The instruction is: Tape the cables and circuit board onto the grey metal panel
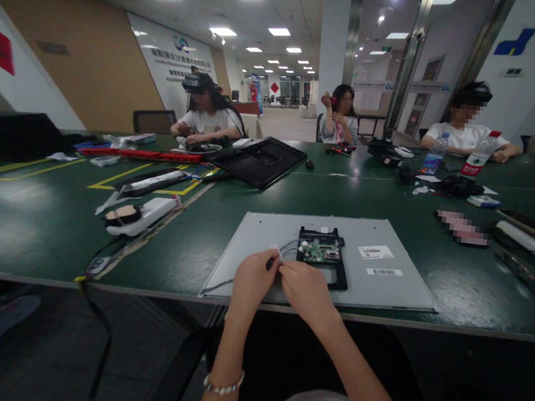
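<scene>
A flat grey display panel (402,290) lies back side up at the table's front edge. On its middle sits a black plastic bracket (342,276) carrying a green circuit board (322,252). Thin grey cables (290,244) run from the board's left side to my fingers. My left hand (253,279) pinches the cables, with a small black piece and a whitish bit showing at the fingertips. Closed beside it, my right hand (305,290) grips the same spot from the right. The exact part between the fingertips is hidden.
A black monitor frame (262,161) lies further back on the green table (168,266). White devices (147,216) and cords are to the left. Bottles (434,156) and a blurred pink object (462,228) are at right. Several people sit across the table.
</scene>
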The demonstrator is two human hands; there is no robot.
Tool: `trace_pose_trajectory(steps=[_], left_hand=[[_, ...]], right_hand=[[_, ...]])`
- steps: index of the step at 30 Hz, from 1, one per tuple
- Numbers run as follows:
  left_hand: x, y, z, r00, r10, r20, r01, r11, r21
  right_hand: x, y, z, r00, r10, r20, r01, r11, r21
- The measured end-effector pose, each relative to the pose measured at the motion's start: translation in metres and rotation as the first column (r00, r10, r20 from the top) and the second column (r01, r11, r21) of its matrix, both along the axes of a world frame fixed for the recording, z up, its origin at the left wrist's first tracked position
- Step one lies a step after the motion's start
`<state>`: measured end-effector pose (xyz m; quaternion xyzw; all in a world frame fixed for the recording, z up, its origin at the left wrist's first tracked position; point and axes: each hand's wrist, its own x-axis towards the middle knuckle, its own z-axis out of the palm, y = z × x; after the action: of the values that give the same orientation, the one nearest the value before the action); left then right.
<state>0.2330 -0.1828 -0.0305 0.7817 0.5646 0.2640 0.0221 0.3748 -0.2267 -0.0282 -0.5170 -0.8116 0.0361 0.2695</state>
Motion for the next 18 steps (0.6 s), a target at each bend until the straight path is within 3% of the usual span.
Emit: trace_pose_trajectory(steps=[6,11,18], left_hand=[[0.0,0.004,0.003,0.999,0.047,0.004,-0.047,0.997,-0.054],[0.001,0.001,0.006,0.998,0.053,0.023,-0.051,0.994,-0.094],[0.003,-0.003,0.005,0.999,0.051,0.015,-0.05,0.997,-0.06]], right_hand=[[-0.002,-0.02,-0.011,0.997,0.055,-0.058,-0.055,0.998,-0.007],[-0.008,-0.034,-0.021,1.0,0.029,-0.005,-0.03,0.999,-0.018],[-0.01,-0.044,-0.02,0.997,-0.003,0.075,0.004,1.0,-0.01]])
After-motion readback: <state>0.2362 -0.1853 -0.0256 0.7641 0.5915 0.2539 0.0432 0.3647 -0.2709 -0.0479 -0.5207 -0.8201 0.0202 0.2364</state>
